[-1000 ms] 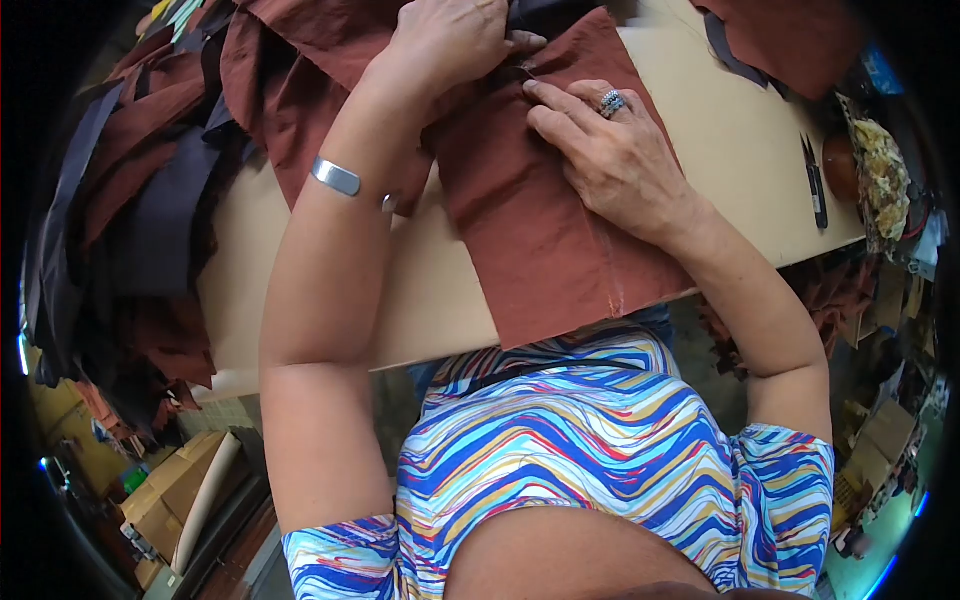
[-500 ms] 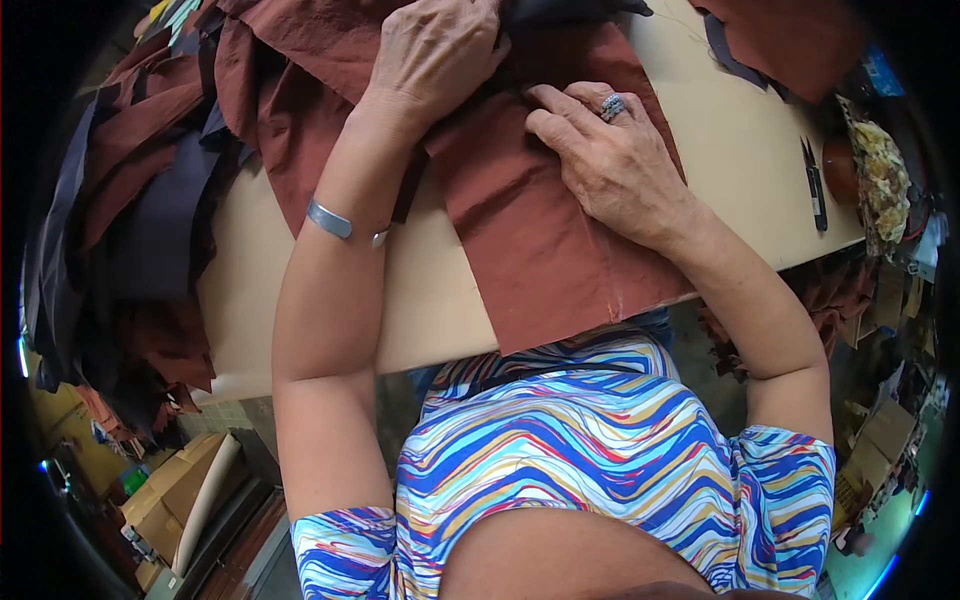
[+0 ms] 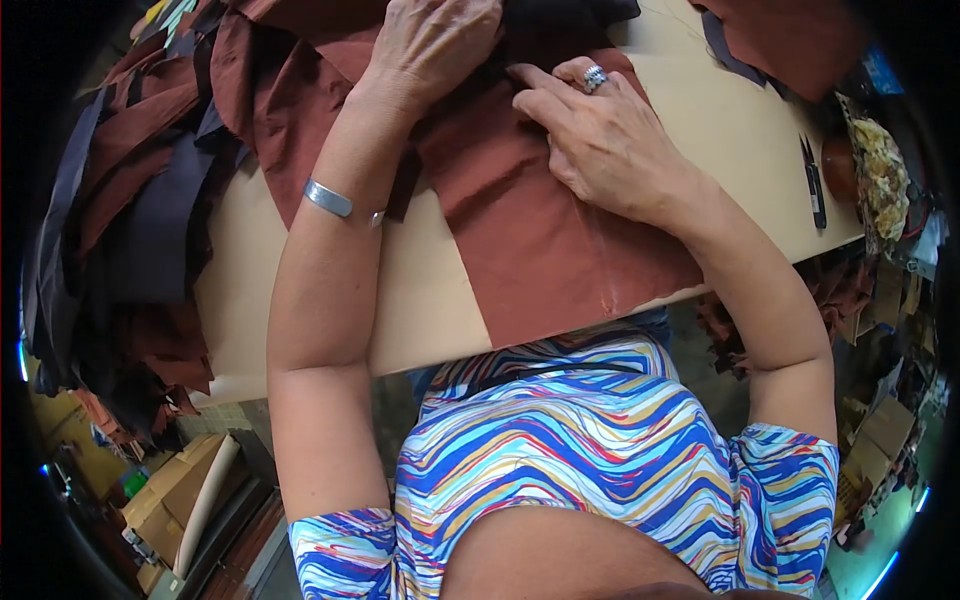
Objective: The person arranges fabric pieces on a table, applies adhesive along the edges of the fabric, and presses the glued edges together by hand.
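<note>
A reddish-brown cloth piece (image 3: 530, 240) lies over the tabletop (image 3: 425, 290) and reaches its front edge. My right hand (image 3: 600, 140), with a ring, rests on the upper part of this piece, its fingers bent and the thumb and index tips near a dark fold. At the top edge my left hand (image 3: 435, 45) is on the bunched cloth beside a black piece (image 3: 565, 12); its fingertips are hidden, so what it grips cannot be made out. A silver bracelet (image 3: 328, 198) is on the left forearm.
Heaped brown and black cloth strips (image 3: 150, 220) hang over the table's left side. Black snips (image 3: 814, 180) lie at the right, beside a crumpled yellowish object (image 3: 882, 180). Another brown cloth (image 3: 785, 40) is at the upper right. A cardboard box (image 3: 175, 485) stands at lower left.
My left hand has moved left, away from my right hand, and its fingers have gone out of sight. My right hand has shifted slightly up and left, with the cloth moving a little left.
</note>
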### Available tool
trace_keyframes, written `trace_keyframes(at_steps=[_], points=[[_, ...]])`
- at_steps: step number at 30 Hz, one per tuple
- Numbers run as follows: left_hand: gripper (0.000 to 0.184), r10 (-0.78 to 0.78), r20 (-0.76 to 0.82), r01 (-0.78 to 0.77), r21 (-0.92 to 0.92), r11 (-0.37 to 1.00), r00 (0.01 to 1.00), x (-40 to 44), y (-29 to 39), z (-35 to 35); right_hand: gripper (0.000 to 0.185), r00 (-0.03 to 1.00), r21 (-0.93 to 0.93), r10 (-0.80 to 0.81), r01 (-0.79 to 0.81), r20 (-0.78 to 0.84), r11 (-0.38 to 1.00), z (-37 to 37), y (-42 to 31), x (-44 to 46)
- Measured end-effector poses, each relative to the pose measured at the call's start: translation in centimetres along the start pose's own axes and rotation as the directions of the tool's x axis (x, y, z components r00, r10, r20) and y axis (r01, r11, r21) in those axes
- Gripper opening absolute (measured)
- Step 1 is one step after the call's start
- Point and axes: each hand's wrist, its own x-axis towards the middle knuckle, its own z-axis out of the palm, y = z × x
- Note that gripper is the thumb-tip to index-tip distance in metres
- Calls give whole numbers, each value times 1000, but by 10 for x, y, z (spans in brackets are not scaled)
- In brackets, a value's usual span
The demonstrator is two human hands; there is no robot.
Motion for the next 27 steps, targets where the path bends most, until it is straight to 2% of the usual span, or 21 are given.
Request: trace_keyframes(at_steps=[4,8,11,13,15,17,21,26,27], points=[[5,-10,-38,10,-1,1000,999,-1,-1,7,35,996,28,65,-67,62,997,-2,-1,5],[8,-67,-31,64,-103,993,997,-8,-3,9,30,998,29,24,-23,-53,999,6,1,4],[17,-208,146,236,-208,949,967,-10,-4,2,30,995,14,-17,18,-98,1000,6,0,-2],[23,-233,179,272,-241,932,956,-12,-2,-7,31,990,-3,-39,39,-133,999,7,-2,-7],[31,-225,233,291,-306,907,946,-14,0,-15,34,999,10,10,-9,-45,1000,3,-4,-2],[32,-232,262,306,-289,907,937,-14,3,-16,35,997,-27,71,-71,30,997,-1,-5,5],[28,-319,378,414,-204,887,869,-8,14,-29,33,997,49,82,-82,-4,995,-2,-4,11],[40,-338,253,395,-224,891,906,-20,22,-23,39,987,-8,-93,93,-134,996,-4,-9,-18],[40,-348,239,403,-243,883,907,-21,23,-22,46,984,-3,-110,110,-139,994,-2,-11,-30]])
